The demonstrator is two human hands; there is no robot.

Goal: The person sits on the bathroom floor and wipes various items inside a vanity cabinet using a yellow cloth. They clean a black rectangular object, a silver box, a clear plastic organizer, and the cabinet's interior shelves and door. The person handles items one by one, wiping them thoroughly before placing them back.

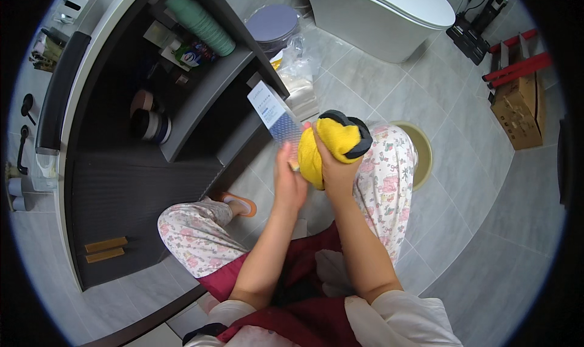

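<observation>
In front of me, above my lap, a white and blue patterned box (271, 111) is held at a slant, its far end toward the cabinet. My left hand (290, 179) is closed on the near end of the box. A bunched yellow cloth (338, 139) with a dark grey side is gripped in my right hand (336, 171). The cloth lies against the right side of the box and covers part of it. Some fingertips of my right hand are hidden behind the cloth.
To the left, a dark open cabinet (237, 125) holds a stack of green cups (201, 23), bottles and round containers. A lidded bin (272, 24) and plastic bags (298, 64) stand beyond it. A toilet (371, 21), beige bucket (424, 158), cardboard box (519, 112) and red step stool (517, 70) surround the tiled floor.
</observation>
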